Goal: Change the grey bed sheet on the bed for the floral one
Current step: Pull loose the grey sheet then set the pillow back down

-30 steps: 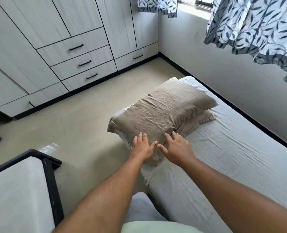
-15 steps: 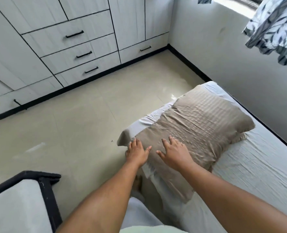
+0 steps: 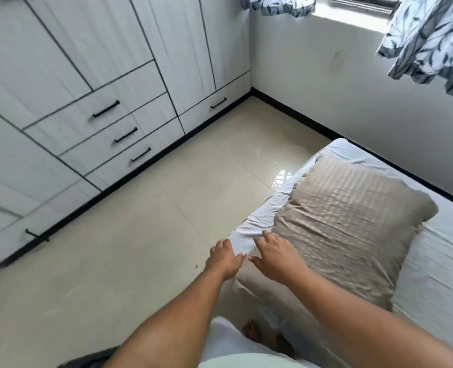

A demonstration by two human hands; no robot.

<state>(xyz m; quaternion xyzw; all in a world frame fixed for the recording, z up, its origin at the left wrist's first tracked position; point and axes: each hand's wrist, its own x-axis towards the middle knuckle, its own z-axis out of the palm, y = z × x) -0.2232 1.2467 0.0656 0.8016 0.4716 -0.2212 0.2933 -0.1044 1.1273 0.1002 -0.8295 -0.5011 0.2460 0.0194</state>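
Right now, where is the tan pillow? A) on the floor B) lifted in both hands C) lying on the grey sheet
C: the tan pillow lies flat on the grey sheet at the bed's corner, the right hand resting on its near edge, the left hand at the sheet's edge.

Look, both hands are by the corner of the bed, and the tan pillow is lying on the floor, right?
Not quite. The tan pillow lies on the bed, not on the floor; the head view shows it. The rest is right: the left hand and the right hand are both at the bed's near corner.
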